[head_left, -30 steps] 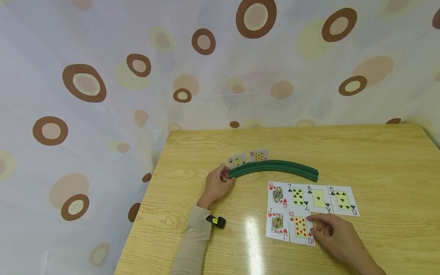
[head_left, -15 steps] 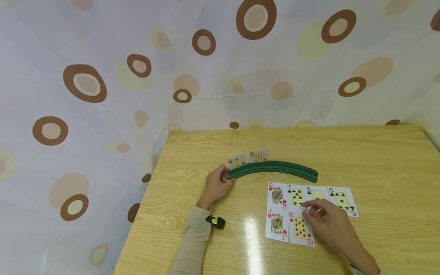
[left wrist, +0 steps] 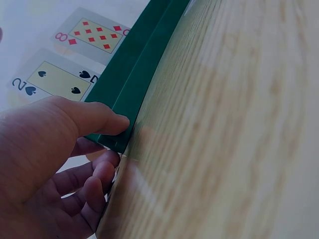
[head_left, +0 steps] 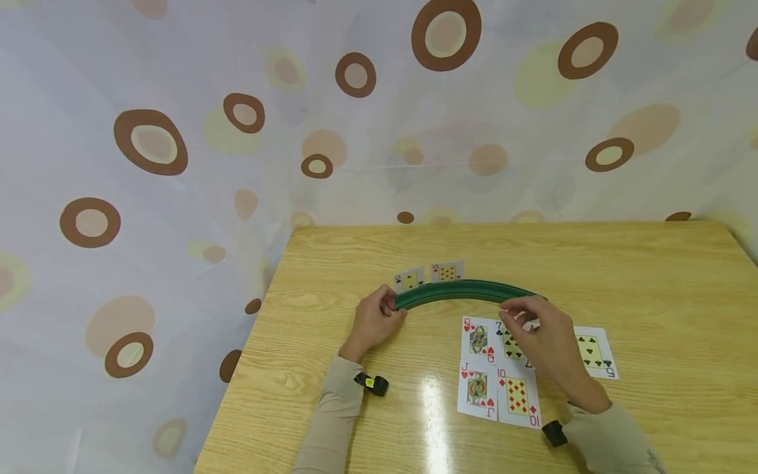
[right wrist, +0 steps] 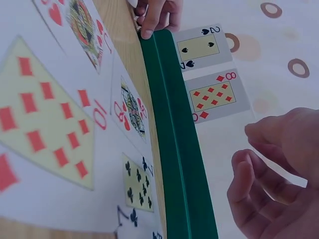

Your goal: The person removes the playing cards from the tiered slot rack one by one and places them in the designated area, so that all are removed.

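Note:
At its left end, a green curved card holder (head_left: 462, 289) is pinched by my left hand (head_left: 374, 319); in the left wrist view the thumb (left wrist: 107, 119) lies on its front. Upright in the holder's slot stand the two of spades (head_left: 409, 281) and the eight of diamonds (head_left: 447, 272). My right hand (head_left: 545, 339), fingers loosely bent and holding nothing, hovers over the seven of clubs (head_left: 510, 346) and near the holder's right part. It hides most of the ace of clubs. The right wrist view shows a gap between thumb and fingertips.
Face up on the wooden table (head_left: 669, 296) lie the queen of hearts (head_left: 478, 339), five of clubs (head_left: 592, 352), jack of hearts (head_left: 477, 390) and ten of diamonds (head_left: 518, 396). A patterned cloth (head_left: 379, 131) hangs behind the table's far edge.
My right hand has moved from beside the ten of diamonds up and leftward, over the ace and seven of clubs towards the holder. The left hand and the cards stay in place.

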A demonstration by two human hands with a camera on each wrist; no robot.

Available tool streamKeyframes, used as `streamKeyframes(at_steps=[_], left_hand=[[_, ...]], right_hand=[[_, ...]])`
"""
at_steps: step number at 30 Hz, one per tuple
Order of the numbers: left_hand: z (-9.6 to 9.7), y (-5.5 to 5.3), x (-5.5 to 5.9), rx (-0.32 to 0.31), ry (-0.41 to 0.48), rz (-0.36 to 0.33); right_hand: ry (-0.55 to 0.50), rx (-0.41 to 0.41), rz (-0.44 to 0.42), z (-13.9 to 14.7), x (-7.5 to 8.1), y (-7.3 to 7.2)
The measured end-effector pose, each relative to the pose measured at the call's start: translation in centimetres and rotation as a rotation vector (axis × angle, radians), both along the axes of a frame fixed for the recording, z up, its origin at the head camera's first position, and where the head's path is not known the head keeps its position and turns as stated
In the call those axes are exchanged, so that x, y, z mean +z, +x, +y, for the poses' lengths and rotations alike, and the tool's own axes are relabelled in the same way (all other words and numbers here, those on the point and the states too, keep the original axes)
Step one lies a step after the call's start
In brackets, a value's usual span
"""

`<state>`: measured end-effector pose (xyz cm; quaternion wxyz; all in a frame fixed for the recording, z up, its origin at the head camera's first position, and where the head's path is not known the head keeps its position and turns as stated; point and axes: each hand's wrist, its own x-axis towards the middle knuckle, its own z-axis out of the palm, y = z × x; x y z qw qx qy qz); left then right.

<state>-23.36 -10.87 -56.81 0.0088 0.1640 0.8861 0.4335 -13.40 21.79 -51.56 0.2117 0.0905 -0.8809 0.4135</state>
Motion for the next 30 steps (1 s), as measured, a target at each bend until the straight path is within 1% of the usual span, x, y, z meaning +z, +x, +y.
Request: streamKeyframes(at_steps=[4,6,10,12,16,21,25,30], left_hand=[[0.0,0.1,0.0,-0.001,0.001,-0.003],[0.0,0.2,0.0,-0.001,0.001,-0.008],[0.0,0.4,0.0,-0.004,0.003,-0.025],[0.0,0.3,0.0,-0.007,-0.003,-0.021],[0.1,0.1,0.1,-0.009,-0.017,-0.002],[0.1,-0.2,0.2,-0.006,-0.013,0.005],[0.1,-0.2,0.2,-0.003,-0.007,-0.003],[0.0,-0.1,0.0,-0.004,-0.004,0.010]], right_hand=[[-0.080,-0.002,0.029,-0.7,-0.4,-1.7],[-0.120,-0.005,0.023,-1.0,-0.8,-2.3],[-0.177,-0.022,0.013,-1.7,-1.6,-3.3],[-0.195,-0.026,0.013,-1.9,-1.9,-3.6],[-0.196,-0.038,0.035,-2.2,-2.0,-4.2],[-0.162,-0.049,0.059,-2.4,-1.9,-5.1],[-0.159,-0.041,0.017,-2.6,-2.0,-5.8],[-0.159,-0.014,-0.042,-2.9,-2.1,-6.9]])
